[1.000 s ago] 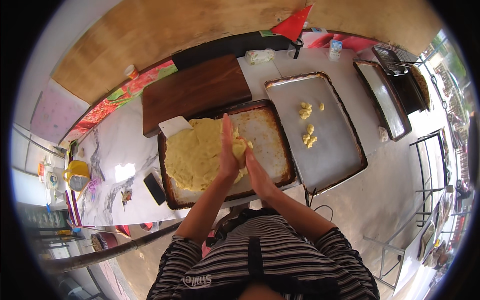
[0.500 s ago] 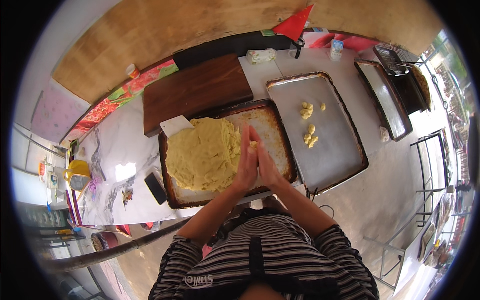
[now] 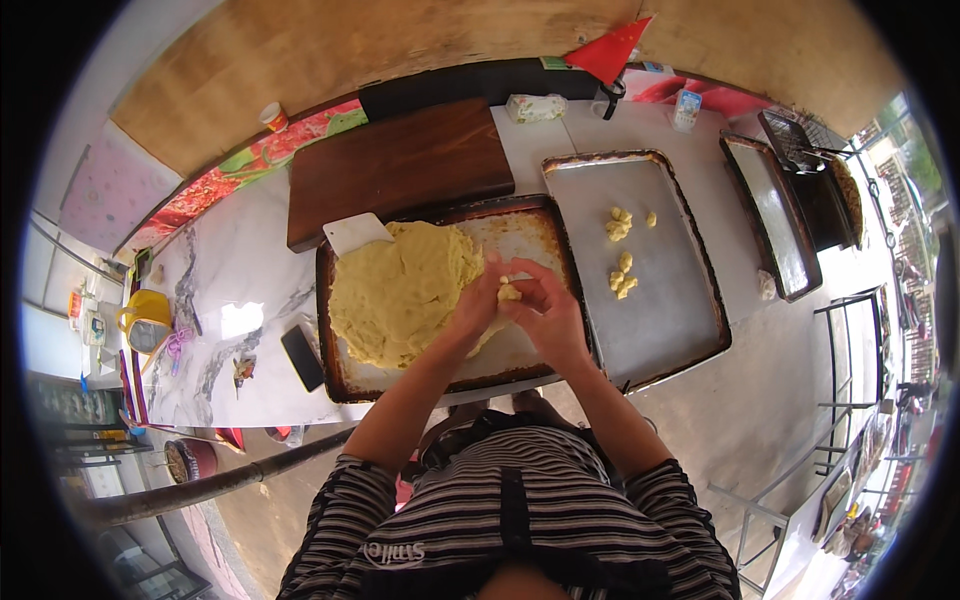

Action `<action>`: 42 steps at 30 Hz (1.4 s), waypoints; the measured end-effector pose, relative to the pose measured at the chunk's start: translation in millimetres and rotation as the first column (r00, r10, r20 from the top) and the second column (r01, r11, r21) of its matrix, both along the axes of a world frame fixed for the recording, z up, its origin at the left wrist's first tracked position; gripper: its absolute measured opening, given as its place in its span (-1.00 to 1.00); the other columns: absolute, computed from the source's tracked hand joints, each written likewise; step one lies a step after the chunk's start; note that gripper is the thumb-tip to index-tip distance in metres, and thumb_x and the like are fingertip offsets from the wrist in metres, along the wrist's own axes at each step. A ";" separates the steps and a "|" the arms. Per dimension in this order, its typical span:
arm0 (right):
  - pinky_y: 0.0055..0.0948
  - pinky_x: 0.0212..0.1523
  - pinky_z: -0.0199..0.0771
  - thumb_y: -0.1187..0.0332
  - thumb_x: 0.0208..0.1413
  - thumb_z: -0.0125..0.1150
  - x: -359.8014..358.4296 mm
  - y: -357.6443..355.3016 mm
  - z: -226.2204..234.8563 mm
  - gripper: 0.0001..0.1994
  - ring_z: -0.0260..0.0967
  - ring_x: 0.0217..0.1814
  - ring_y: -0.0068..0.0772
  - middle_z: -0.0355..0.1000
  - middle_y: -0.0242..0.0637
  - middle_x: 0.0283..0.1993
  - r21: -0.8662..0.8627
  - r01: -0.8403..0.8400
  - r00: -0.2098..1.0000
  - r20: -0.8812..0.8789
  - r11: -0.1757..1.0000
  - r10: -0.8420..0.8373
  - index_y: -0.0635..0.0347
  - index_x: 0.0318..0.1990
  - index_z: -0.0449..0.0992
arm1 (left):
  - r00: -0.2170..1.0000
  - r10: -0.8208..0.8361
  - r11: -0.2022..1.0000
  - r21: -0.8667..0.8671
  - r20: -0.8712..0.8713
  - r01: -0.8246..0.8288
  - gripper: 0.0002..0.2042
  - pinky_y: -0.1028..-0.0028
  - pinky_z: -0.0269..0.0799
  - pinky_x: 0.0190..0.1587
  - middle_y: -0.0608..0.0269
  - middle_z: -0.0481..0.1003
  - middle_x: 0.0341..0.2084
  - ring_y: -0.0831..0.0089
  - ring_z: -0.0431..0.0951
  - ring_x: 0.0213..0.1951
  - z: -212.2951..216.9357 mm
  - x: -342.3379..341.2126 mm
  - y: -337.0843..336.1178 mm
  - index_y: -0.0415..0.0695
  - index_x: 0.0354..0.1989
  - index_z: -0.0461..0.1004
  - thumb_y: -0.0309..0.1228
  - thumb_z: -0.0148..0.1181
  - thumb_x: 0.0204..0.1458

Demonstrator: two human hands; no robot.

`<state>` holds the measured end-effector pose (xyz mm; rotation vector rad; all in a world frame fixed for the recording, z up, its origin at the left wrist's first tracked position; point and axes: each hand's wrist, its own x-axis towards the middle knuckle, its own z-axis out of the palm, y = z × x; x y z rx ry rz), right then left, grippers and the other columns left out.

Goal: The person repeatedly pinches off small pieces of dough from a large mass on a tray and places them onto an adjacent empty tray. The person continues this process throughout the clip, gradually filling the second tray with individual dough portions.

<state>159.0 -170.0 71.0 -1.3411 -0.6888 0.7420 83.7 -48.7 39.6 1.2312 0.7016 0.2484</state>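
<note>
The hands have parted from their palm-to-palm press: the right hand's (image 3: 552,318) grip now pinches a small dough lump (image 3: 510,292) above the stained baking tray (image 3: 522,232). The left hand (image 3: 478,305) is just beside the lump, its grip too hidden to tell. Yellow dough mass (image 3: 400,290) fills that tray's left part; dough pieces (image 3: 620,226) lie on the grey tray (image 3: 655,335) to its right.

A short white word (image 3: 396,552) stands on the front of the striped shirt (image 3: 470,500). Marks on the small carton (image 3: 687,111) are too small to read.
</note>
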 end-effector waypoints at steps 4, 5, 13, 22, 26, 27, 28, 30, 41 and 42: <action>-0.57 -0.14 0.40 0.51 0.07 0.21 29.2 -9.1 1.7 -0.63 0.36 -0.23 -0.60 0.42 -0.40 -0.25 -0.103 -0.070 0.991 -0.123 0.992 0.057 0.19 0.08 0.42 | 0.941 -0.337 0.933 -0.146 -0.031 0.329 -0.47 0.55 0.31 -0.35 0.26 0.47 -0.42 0.55 0.40 -0.41 11.6 -17.2 9.1 -0.24 -0.13 0.46 0.06 -0.14 0.22; -0.58 -0.16 0.39 0.49 0.09 0.20 34.5 -12.7 1.6 -0.66 0.35 -0.25 -0.60 0.42 -0.40 -0.25 -0.090 -0.133 0.979 -0.168 0.987 0.116 0.21 0.06 0.43 | 0.942 -0.334 0.937 -0.124 -0.036 0.328 -0.49 0.56 0.30 -0.35 0.27 0.47 -0.44 0.55 0.39 -0.42 13.4 -20.8 8.7 -0.24 -0.15 0.48 0.05 -0.09 0.20; -0.59 -0.24 0.37 0.43 0.15 0.15 40.8 -22.7 8.4 -0.74 0.32 -0.32 -0.62 0.42 -0.40 -0.27 -0.193 -0.247 0.962 -0.168 0.950 0.216 0.26 -0.01 0.46 | 0.951 -0.296 0.883 -0.354 0.094 0.310 -0.59 0.57 0.27 -0.42 0.31 0.43 -0.50 0.61 0.33 -0.50 11.3 -29.7 3.2 -0.26 -0.26 0.49 -0.06 0.09 0.16; -0.61 -0.26 0.40 0.45 -0.03 0.27 34.8 -25.0 13.3 -0.70 0.34 -0.34 -0.68 0.43 -0.43 -0.37 -0.293 -0.275 0.935 0.140 0.916 0.326 0.24 -0.09 0.47 | 0.946 -0.309 0.809 -0.496 0.095 0.314 -0.71 0.59 0.27 -0.49 0.31 0.41 -0.56 0.61 0.34 -0.56 7.5 -32.2 2.8 -0.26 -0.33 0.47 -0.22 0.14 0.14; -0.63 -0.32 0.37 0.45 -0.03 0.27 42.8 -32.4 5.0 -0.76 0.32 -0.38 -0.69 0.42 -0.43 -0.40 -0.279 -0.279 0.945 0.090 0.919 0.314 0.23 -0.17 0.47 | 0.918 -0.372 0.791 -0.470 0.138 0.391 -0.75 0.53 0.32 -0.40 0.28 0.41 -0.52 0.56 0.37 -0.50 4.0 -33.1 3.6 -0.30 -0.23 0.44 -0.31 0.07 0.16; -0.63 -0.33 0.36 0.45 -0.02 0.28 45.3 -34.4 3.6 -0.78 0.32 -0.39 -0.69 0.41 -0.43 -0.41 -0.271 -0.257 0.964 -0.003 0.928 0.266 0.23 -0.19 0.46 | 0.901 -0.404 0.780 -0.457 0.156 0.428 -0.74 0.51 0.34 -0.36 0.27 0.42 -0.50 0.54 0.39 -0.46 3.6 -33.7 4.8 -0.32 -0.18 0.43 -0.33 0.05 0.18; -0.63 -0.34 0.35 0.44 -0.02 0.28 47.5 -35.7 2.6 -0.79 0.31 -0.40 -0.69 0.41 -0.43 -0.42 -0.278 -0.238 0.970 -0.106 0.931 0.217 0.23 -0.20 0.46 | 0.904 -0.375 0.777 -0.463 0.204 0.427 -0.73 0.50 0.34 -0.34 0.26 0.42 -0.46 0.53 0.39 -0.43 3.7 -34.3 6.1 -0.33 -0.13 0.42 -0.34 0.04 0.18; -0.63 -0.33 0.36 0.43 -0.01 0.29 48.0 -36.2 1.8 -0.79 0.32 -0.41 -0.69 0.41 -0.42 -0.41 -0.285 -0.236 0.970 -0.019 0.929 0.240 0.21 -0.20 0.45 | 0.898 -0.328 0.763 -0.478 0.293 0.435 -0.69 0.49 0.35 -0.28 0.25 0.43 -0.40 0.52 0.39 -0.36 5.1 -35.7 8.0 -0.35 -0.03 0.39 -0.35 0.04 0.18; -0.60 -0.33 0.38 0.38 0.04 0.27 37.0 -29.8 8.8 -0.81 0.34 -0.43 -0.66 0.39 -0.46 -0.48 -0.332 -0.257 0.961 0.014 0.908 0.277 0.28 -0.24 0.47 | 0.881 -0.377 0.756 -0.456 0.285 0.470 -0.59 0.52 0.34 -0.25 0.24 0.41 -0.30 0.50 0.37 -0.32 12.6 -30.4 1.3 -0.32 0.15 0.27 -0.37 0.02 0.17; -0.60 -0.32 0.38 0.37 0.05 0.27 41.3 -31.0 8.3 -0.81 0.35 -0.41 -0.65 0.39 -0.46 -0.48 -0.327 -0.240 0.969 -0.034 0.914 0.243 0.28 -0.25 0.47 | 0.861 -0.402 0.739 -0.444 0.312 0.507 -0.57 0.52 0.35 -0.24 0.22 0.42 -0.28 0.49 0.37 -0.31 11.7 -30.5 2.7 -0.31 0.18 0.24 -0.37 0.02 0.17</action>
